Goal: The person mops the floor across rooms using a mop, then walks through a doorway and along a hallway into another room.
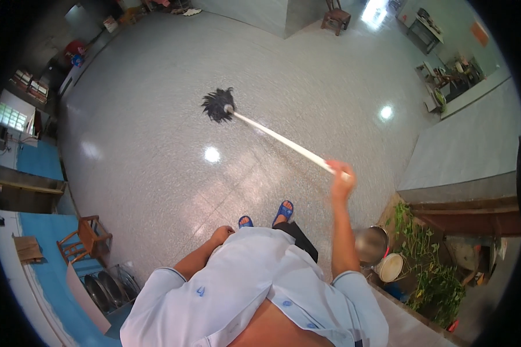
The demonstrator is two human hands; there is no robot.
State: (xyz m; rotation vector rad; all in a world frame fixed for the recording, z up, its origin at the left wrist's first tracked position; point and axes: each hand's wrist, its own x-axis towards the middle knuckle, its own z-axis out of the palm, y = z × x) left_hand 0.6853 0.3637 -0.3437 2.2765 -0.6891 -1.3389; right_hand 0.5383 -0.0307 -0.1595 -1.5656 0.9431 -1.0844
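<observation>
My right hand [342, 178] is closed around the upper end of a mop's white handle [286, 141], off to the right of my body. The handle slants away to the upper left and ends in a dark, stringy mop head [218, 105], which rests spread on the shiny speckled floor [156, 86]. At my waist, on the left side, my left hand [222, 234] hangs near the shirt; its fingers are partly hidden, and whether it holds anything cannot be told.
Wooden chairs stand at the left [89, 236] and far back [336, 18]. Pans on a rack [106, 288] are at the lower left. A metal basin [371, 246], a pale bucket [390, 267] and leafy green plants [434, 277] are at the lower right. A wall corner [285, 26] juts in at the back.
</observation>
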